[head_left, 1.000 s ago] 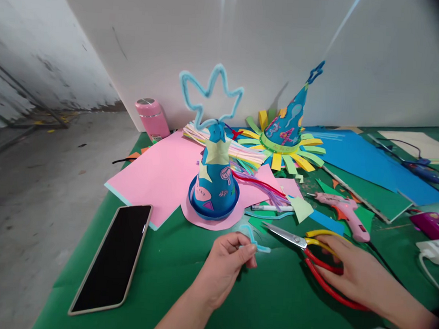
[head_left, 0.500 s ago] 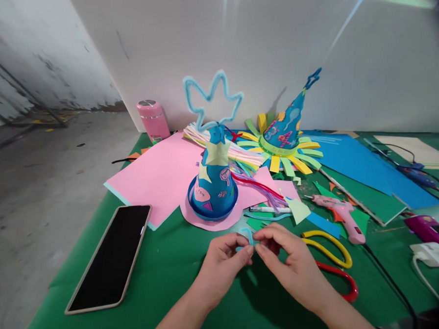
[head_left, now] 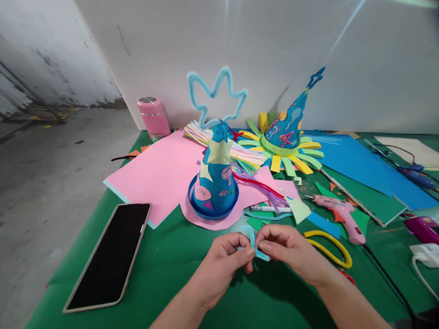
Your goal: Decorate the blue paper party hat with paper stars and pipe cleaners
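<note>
Right hand (head_left: pixel 292 249) is off the scissors (head_left: pixel 329 245) and joins left hand (head_left: pixel 219 265). Both pinch the pipe cleaner (head_left: pixel 254 241) near the table (head_left: pixel 161 284) front edge, seemingly bending it.

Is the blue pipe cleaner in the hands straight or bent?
Bent: the pipe cleaner loops up between left hand and right hand, which both pinch it.

A short, fuzzy light-blue pipe cleaner (head_left: pixel 253 241) is being held just above the green table cover (head_left: pixel 176 285), near its front edge. It is curling into a small loop at the top, with one end poking out low to the right. The left hand (head_left: pixel 221 263) and the right hand (head_left: pixel 292 251) are pinching it from either side.
</note>
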Demonstrator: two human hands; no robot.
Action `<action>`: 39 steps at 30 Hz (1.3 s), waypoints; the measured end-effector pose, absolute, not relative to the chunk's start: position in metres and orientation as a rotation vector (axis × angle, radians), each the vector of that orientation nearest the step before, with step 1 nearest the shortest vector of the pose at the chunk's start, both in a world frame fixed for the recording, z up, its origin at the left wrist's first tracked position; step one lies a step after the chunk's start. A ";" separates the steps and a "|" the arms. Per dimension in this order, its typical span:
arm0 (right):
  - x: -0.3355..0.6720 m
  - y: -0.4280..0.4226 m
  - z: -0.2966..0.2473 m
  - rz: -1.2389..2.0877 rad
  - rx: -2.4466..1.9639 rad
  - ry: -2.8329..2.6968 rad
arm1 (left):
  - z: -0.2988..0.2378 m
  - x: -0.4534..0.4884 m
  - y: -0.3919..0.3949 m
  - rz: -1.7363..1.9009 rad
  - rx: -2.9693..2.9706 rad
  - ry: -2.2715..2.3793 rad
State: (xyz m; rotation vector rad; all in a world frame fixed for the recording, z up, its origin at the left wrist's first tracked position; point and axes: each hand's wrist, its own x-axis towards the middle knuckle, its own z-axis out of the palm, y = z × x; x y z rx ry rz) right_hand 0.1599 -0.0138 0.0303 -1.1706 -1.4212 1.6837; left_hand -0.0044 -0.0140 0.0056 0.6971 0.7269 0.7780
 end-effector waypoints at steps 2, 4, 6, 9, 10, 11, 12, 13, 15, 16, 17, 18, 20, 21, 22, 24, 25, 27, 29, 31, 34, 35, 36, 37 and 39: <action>0.162 -0.013 0.029 1.682 -1.136 -1.453 | 0.006 -0.005 -0.014 0.760 0.653 0.684; 0.162 -0.013 0.027 1.674 -1.094 -1.458 | 0.006 -0.005 -0.014 0.741 0.623 0.638; 0.161 -0.014 0.023 1.686 -1.034 -1.429 | 0.006 -0.005 -0.014 0.720 0.594 0.589; 0.158 -0.015 0.017 1.760 -0.931 -1.317 | 0.006 -0.006 -0.015 0.700 0.552 0.528; 0.157 -0.015 0.015 1.790 -0.903 -1.273 | 0.005 -0.006 -0.015 0.694 0.547 0.515; 0.156 -0.015 0.013 1.815 -0.882 -1.238 | 0.005 -0.006 -0.016 0.690 0.547 0.506; 0.156 -0.015 0.012 1.832 -0.866 -1.213 | 0.005 -0.006 -0.016 0.685 0.550 0.498; 0.155 -0.015 0.011 1.841 -0.856 -1.201 | 0.005 -0.006 -0.016 0.679 0.555 0.491; 0.156 -0.015 0.011 1.841 -0.842 -1.206 | 0.005 -0.006 -0.016 0.672 0.560 0.480; 0.156 -0.014 0.011 1.837 -0.833 -1.219 | 0.005 -0.006 -0.016 0.671 0.561 0.476; 0.156 -0.014 0.011 1.831 -0.822 -1.232 | 0.005 -0.006 -0.016 0.671 0.559 0.474; 0.156 -0.014 0.011 1.825 -0.808 -1.242 | 0.005 -0.006 -0.016 0.671 0.554 0.474; 0.156 -0.013 0.011 1.811 -0.784 -1.250 | 0.006 -0.006 -0.016 0.672 0.540 0.475; 0.155 -0.013 0.010 1.805 -0.776 -1.247 | 0.006 -0.006 -0.016 0.672 0.531 0.476; 0.155 -0.013 0.010 1.801 -0.766 -1.242 | 0.006 -0.007 -0.016 0.668 0.523 0.474; 0.154 -0.013 0.008 1.808 -0.742 -1.216 | 0.006 -0.007 -0.017 0.660 0.508 0.469; 0.154 -0.013 0.007 1.821 -0.728 -1.200 | 0.006 -0.007 -0.017 0.656 0.503 0.463; 0.154 -0.013 0.004 1.855 -0.702 -1.166 | 0.006 -0.007 -0.017 0.651 0.498 0.445; 0.154 -0.013 0.002 1.882 -0.686 -1.144 | 0.007 -0.006 -0.017 0.650 0.497 0.421; 0.154 -0.013 0.001 1.891 -0.678 -1.136 | 0.007 -0.006 -0.017 0.645 0.496 0.407; 0.153 -0.014 0.000 1.907 -0.678 -1.120 | 0.008 -0.006 -0.017 0.645 0.492 0.409; 0.153 -0.014 0.000 1.918 -0.677 -1.112 | 0.008 -0.006 -0.017 0.647 0.491 0.410; 0.153 -0.014 0.000 1.934 -0.673 -1.101 | 0.008 -0.006 -0.017 0.649 0.492 0.408; 0.152 -0.014 0.000 1.950 -0.665 -1.091 | 0.008 -0.006 -0.018 0.652 0.494 0.406; 0.152 -0.014 0.000 1.965 -0.644 -1.081 | 0.008 -0.006 -0.018 0.656 0.500 0.404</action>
